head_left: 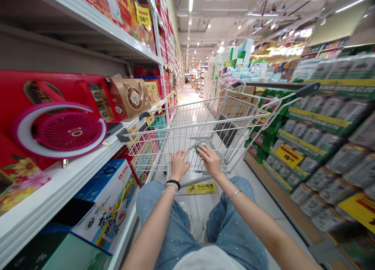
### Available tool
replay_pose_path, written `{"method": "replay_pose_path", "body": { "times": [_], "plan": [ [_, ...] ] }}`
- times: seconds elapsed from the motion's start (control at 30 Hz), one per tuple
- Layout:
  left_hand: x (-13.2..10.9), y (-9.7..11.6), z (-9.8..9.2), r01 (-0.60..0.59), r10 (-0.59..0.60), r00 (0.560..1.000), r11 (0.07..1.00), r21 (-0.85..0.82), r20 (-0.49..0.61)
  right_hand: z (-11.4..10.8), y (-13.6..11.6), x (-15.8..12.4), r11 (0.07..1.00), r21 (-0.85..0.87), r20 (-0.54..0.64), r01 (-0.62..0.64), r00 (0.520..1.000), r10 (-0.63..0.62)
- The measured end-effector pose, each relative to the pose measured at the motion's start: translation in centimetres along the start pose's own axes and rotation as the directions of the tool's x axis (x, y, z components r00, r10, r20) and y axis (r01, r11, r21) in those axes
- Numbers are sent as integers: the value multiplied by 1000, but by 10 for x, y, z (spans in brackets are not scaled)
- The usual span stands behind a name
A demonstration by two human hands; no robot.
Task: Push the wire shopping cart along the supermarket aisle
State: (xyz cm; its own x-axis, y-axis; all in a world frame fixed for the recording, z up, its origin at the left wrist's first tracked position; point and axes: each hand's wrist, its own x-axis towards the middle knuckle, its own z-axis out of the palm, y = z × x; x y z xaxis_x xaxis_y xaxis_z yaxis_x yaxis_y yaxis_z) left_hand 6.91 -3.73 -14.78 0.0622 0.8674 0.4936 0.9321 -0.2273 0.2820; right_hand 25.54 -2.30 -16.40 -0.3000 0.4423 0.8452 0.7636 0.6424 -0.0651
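Note:
A wire shopping cart [187, 126] stands sideways in front of my knees. My left hand [179, 164] is at the near side of its wire basket, fingers spread and nothing visible in them. Beside it, my right hand [209, 159] has its fingers stretched out over a small dark-green thing [197, 148]. Whether those fingers touch that thing or only the wires, I cannot tell. Its kind is hidden by the fingers and the mesh. A dark panel [225, 131] is fixed inside the cart on the right.
Shelves [137, 37] on the left hold gift boxes [129, 98] and a magenta round fan [72, 131]. Stacked can packs [310, 133] and green cartons [263, 133] line the right. A yellow floor sign [201, 188] lies below the cart. Beyond it the aisle runs on.

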Motion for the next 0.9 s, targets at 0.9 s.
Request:
{"method": "replay_pose_path", "body": {
  "times": [0.9],
  "plan": [
    [-9, 11, -1, 41, -40, 999, 998, -53, 30, -1, -1, 43, 999, -22, -163, 44, 986, -47]
  ]
}}
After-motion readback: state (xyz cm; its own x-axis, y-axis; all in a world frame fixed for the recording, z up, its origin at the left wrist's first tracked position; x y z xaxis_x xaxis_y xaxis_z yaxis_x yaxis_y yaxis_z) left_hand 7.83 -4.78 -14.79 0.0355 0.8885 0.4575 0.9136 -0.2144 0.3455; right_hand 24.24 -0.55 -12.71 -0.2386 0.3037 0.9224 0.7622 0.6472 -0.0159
